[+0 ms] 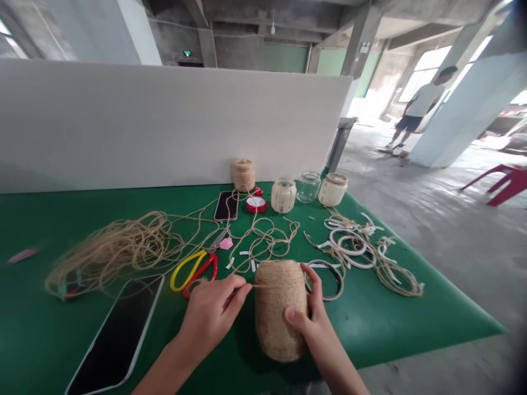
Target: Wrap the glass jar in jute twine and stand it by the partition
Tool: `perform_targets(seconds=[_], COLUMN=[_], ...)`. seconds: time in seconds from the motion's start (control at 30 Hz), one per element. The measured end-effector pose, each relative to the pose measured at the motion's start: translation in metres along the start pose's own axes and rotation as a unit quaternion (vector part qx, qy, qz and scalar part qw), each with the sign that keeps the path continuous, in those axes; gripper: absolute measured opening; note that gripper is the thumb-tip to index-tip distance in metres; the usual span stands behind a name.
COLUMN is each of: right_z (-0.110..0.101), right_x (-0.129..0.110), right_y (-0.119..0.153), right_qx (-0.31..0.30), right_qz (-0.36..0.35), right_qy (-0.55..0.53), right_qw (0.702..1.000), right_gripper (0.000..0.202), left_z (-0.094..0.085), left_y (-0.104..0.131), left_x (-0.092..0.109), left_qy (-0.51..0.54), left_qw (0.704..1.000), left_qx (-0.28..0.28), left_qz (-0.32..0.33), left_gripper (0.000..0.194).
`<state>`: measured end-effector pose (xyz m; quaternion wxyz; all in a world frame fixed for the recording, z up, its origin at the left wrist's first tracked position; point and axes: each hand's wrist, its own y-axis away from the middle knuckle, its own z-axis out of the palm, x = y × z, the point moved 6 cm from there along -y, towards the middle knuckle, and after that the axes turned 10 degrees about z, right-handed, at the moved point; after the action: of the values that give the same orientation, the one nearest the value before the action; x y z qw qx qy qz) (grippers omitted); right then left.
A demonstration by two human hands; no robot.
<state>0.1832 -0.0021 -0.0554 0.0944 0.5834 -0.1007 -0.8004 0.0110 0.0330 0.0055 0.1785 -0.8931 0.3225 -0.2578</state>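
A jar wrapped in twine [281,323] is tilted slightly near the table's front edge. My right hand [315,318] grips it from the right, thumb on its front and fingers round its side. Pinched between the thumb and fingers of my left hand [216,307] is a strand of twine [263,286], stretched to the jar's upper part. Scissors [197,269] with one yellow and one red handle lie just beyond my left hand. Farther left is a loose heap of twine [123,247].
Phones [119,334] [226,206], red tape [256,204], a twine spool [244,175], a clear jar [308,187] and taped jars [284,195] [333,190] are on the green table [370,323]. Tape rings [349,241] lie right. A white panel [173,126] stands behind; a person [424,104] stands far right.
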Motion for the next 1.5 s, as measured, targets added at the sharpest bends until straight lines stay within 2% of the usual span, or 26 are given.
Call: perform_targets(seconds=[0.2, 0.37, 0.5, 0.73, 0.83, 1.0, 1.1, 1.2, 1.3, 1.4, 1.5], right_z=[-0.002, 0.0, 0.002, 0.001, 0.001, -0.001, -0.001, 0.001, 0.005, 0.006, 0.001], right_x=[0.006, 0.003, -0.002, -0.002, -0.002, -0.001, -0.001, -0.004, -0.008, -0.009, -0.002], right_y=[-0.001, 0.001, 0.002, 0.0, 0.0, 0.0, -0.002, -0.001, 0.003, 0.005, 0.002], right_qx=[0.001, -0.006, -0.023, -0.038, -0.047, -0.056, -0.072, -0.093, -0.123, -0.14, -0.129], right_qz=[0.001, 0.006, 0.011, 0.005, 0.004, 0.001, -0.005, -0.009, -0.007, -0.009, -0.013], right_qy=[-0.009, -0.033, -0.044, -0.051, -0.056, -0.059, -0.067, -0.067, -0.053, -0.033, -0.002], right_qw=[1.0, 0.999, 0.999, 0.998, 0.997, 0.997, 0.995, 0.993, 0.991, 0.99, 0.992], right_gripper=[0.086, 0.088, 0.09, 0.092, 0.092, 0.093, 0.095, 0.097, 0.098, 0.097, 0.09], left_z=[0.007, 0.016, 0.025, 0.031, 0.031, 0.029, 0.031, 0.031, 0.03, 0.031, 0.033], left_y=[0.002, -0.001, -0.003, -0.006, -0.008, -0.01, -0.011, -0.012, -0.014, -0.011, -0.007], left_x=[-0.006, -0.01, -0.014, -0.015, -0.014, -0.017, -0.017, -0.012, -0.003, -0.001, -0.006], left_qy=[0.002, 0.052, 0.132, 0.238, 0.242, 0.186, 0.19, 0.231, 0.3, 0.337, 0.326], left_qw=[1.0, 0.994, 0.976, 0.945, 0.942, 0.96, 0.961, 0.953, 0.932, 0.915, 0.918], left_qx=[-0.023, -0.075, -0.127, -0.146, -0.162, -0.161, -0.165, -0.173, -0.189, -0.205, -0.197], left_qz=[-0.019, -0.062, -0.116, -0.171, -0.169, -0.134, -0.112, -0.094, -0.07, -0.084, -0.11], left_gripper=[0.024, 0.028, 0.03, 0.031, 0.039, 0.042, 0.046, 0.046, 0.039, 0.035, 0.034])
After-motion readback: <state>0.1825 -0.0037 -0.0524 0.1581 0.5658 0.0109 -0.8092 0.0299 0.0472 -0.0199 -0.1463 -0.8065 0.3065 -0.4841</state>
